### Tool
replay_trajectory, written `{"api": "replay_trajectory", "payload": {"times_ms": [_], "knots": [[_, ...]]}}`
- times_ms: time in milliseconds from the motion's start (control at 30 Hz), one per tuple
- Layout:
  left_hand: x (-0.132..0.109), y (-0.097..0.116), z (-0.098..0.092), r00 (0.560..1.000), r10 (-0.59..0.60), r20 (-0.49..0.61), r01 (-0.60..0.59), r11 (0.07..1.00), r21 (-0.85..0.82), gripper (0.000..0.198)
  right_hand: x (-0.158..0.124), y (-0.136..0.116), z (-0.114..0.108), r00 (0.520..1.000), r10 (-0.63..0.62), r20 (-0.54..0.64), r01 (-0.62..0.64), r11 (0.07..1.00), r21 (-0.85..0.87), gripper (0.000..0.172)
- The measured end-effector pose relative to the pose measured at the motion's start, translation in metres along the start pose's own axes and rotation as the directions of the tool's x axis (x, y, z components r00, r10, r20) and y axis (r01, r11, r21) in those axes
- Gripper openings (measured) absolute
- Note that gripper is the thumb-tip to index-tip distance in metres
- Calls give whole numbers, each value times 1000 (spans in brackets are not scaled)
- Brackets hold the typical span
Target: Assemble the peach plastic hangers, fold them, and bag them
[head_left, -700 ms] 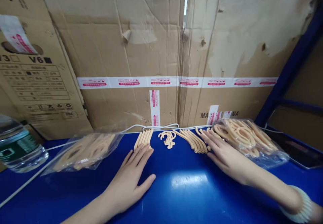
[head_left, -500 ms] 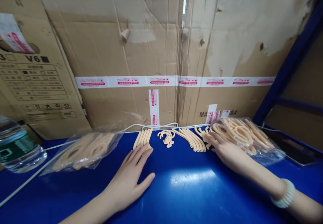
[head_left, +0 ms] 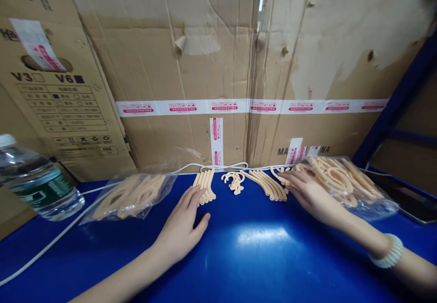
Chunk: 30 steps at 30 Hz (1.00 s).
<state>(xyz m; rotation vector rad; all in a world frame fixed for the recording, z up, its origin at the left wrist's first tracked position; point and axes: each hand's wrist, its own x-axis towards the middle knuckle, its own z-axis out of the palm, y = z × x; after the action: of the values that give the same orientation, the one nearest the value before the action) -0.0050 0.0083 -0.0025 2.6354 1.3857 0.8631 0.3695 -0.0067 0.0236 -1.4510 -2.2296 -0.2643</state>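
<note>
My left hand lies flat and open on the blue table, fingertips touching a small row of straight beige plastic pieces. My right hand stretches forward, fingers apart, its tips at the loose beige pieces beside a clear bag of curved beige parts. Between the hands lie a little heap of beige hooks and a fanned row of curved beige strips. Neither hand grips anything.
A second clear bag of beige parts lies at the left. A water bottle lies on its side at the far left. Cardboard boxes wall off the back. A white cable runs along the table. A dark tablet sits at the right.
My right hand has slid farther forward and right, toward the bag. The left hand has crept forward onto the straight pieces. The camera has shifted a little.
</note>
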Motion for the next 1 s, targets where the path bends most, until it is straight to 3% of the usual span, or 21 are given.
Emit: {"api": "replay_trajectory", "payload": {"times_ms": [133, 367, 767, 867, 1000], "knots": [[5, -13, -3, 1000, -2, -13, 2, 998, -57, 43, 21, -35, 1, 997, -63, 41, 58, 991, 120, 35], [8, -17, -9, 999, -33, 15, 34, 997, -67, 29, 67, -71, 32, 972, -156, 174, 121, 973, 196, 29], [7, -10, -13, 993, 99, 57, -94, 992, -81, 20, 97, -74, 50, 972, -148, 180, 60, 907, 418, 18], [7, -7, -17, 990, 122, 75, -118, 991, -67, 18, 100, -72, 48, 983, -92, 156, -4, 852, 523, 15], [6, -7, -18, 984, 151, 95, -148, 988, -40, 16, 91, -74, 40, 987, 49, 153, -144, 700, 700, 30]]}}
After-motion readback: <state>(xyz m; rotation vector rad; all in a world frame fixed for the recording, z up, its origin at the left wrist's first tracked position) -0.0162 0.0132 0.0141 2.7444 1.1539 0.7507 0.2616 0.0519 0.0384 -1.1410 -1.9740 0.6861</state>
